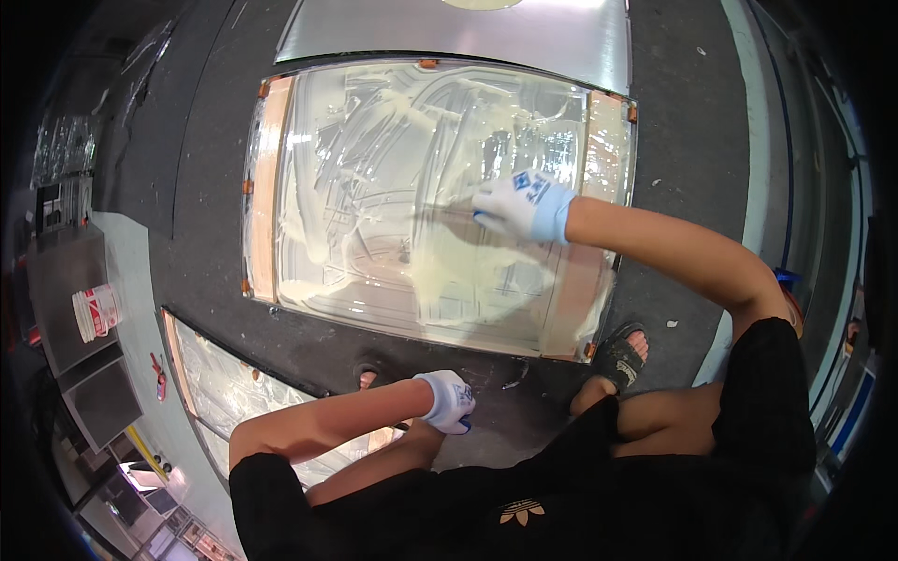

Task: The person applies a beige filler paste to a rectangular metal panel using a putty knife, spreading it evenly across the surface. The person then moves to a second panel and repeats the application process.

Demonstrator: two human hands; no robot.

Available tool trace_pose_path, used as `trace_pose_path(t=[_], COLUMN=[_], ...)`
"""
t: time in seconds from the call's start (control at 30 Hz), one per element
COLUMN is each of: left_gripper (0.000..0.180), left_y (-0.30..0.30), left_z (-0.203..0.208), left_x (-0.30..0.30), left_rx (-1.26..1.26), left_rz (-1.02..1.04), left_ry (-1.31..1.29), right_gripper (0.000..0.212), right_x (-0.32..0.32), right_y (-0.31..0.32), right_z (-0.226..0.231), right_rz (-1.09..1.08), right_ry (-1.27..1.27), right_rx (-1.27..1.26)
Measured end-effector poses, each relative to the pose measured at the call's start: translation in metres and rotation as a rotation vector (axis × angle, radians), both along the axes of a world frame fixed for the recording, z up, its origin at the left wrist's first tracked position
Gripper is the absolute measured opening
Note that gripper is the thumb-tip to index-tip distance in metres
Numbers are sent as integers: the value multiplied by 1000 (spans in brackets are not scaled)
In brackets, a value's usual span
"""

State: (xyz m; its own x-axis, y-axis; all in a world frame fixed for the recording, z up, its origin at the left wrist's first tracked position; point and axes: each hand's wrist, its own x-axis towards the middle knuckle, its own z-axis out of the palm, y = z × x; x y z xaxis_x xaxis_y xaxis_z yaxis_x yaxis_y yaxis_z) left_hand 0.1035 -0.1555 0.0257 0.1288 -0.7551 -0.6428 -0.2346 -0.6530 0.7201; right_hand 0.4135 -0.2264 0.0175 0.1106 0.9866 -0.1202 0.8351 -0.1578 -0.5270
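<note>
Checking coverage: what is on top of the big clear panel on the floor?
Streaks of cream paste cover much of the clear panel, and the gloved right hand rests on it. Whatever lies beneath the hand is hidden.

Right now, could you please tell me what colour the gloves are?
White with blue print, clearest in the head view on the right hand.

Both gloves, right hand [524,208] and left hand [449,400], are white with blue print. The clear panel [374,187] wears cream smears (orange tape at its ends) on a dark grey floor [206,168].
</note>
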Motion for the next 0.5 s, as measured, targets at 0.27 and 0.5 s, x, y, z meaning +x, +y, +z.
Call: trace_pose_path(t=[0.27, 0.5], left_gripper=[46, 53], left_y=[5, 1], left_z=[-5, 9], left_x=[-13, 13], left_rx=[1, 78], left_rz=[12, -148], left_ry=[13, 93], right_gripper=[19, 26], right_x=[-40, -45], right_y=[3, 4], right_z=[-14, -5], right_rz=[-68, 83], right_ry=[331, 48], right_rx=[-170, -163])
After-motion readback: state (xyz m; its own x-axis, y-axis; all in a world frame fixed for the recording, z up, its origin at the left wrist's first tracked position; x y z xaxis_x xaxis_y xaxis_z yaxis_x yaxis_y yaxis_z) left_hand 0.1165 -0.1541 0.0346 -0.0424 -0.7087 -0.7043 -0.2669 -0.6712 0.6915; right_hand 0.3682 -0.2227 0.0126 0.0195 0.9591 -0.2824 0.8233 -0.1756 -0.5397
